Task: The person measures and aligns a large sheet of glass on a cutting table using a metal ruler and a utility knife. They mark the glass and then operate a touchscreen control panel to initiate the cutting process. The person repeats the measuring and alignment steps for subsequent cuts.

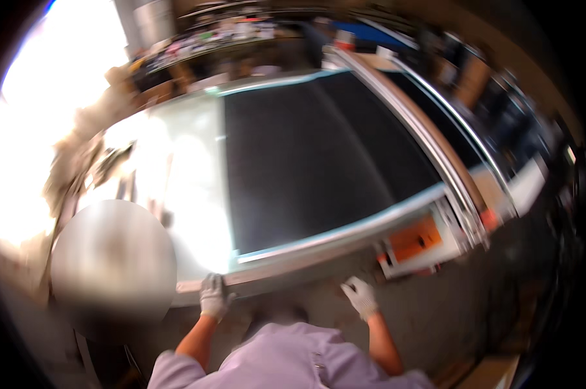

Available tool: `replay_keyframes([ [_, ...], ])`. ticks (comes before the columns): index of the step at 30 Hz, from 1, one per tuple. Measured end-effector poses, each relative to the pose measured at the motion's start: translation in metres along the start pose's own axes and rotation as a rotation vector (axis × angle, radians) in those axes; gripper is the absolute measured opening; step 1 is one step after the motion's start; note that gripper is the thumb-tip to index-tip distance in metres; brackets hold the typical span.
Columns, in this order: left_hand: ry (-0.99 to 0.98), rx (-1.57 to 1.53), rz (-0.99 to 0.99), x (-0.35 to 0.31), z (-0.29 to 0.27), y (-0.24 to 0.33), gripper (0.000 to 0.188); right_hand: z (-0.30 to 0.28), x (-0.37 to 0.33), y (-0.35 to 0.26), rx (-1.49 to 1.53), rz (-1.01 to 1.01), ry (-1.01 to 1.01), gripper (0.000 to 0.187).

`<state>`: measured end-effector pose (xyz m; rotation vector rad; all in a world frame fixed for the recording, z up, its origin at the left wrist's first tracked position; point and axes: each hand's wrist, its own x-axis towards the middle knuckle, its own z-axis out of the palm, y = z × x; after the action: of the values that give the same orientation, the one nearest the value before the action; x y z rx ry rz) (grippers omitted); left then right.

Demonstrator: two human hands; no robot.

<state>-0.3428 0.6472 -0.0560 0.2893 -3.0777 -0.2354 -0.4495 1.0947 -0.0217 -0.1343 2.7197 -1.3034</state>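
Observation:
A wide pale table (199,172) lies in front of me, with a large black sheet of material (293,162) spread flat over its middle and right. Light-blue strips run along the sheet's near and far edges. My left hand (214,296), in a white glove, rests on the table's near edge left of the sheet's corner, its fingers extended. Also gloved in white, my right hand (360,297) hangs in the air short of the table, thumb and fingers apart and nothing visible in it. Motion blur softens the finger detail.
A long metal rail (416,123) crosses the table's right part. An orange panel (415,238) sits in a white housing at the near right edge. A cluttered bench (209,45) stands behind. A round blurred patch hides part of the left side, below bright glare.

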Motion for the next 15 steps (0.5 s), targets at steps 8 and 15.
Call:
replay_keyframes([
  [8,-0.075,0.21,0.218,-0.027,0.013,-0.023,0.065,0.035,0.033,-0.005,-0.007,0.01,-0.147,0.024],
  [15,-0.014,-0.003,0.124,-0.027,-0.022,-0.027,0.041,0.07,0.098,-0.088,-0.418,-0.306,-0.189,0.046],
])
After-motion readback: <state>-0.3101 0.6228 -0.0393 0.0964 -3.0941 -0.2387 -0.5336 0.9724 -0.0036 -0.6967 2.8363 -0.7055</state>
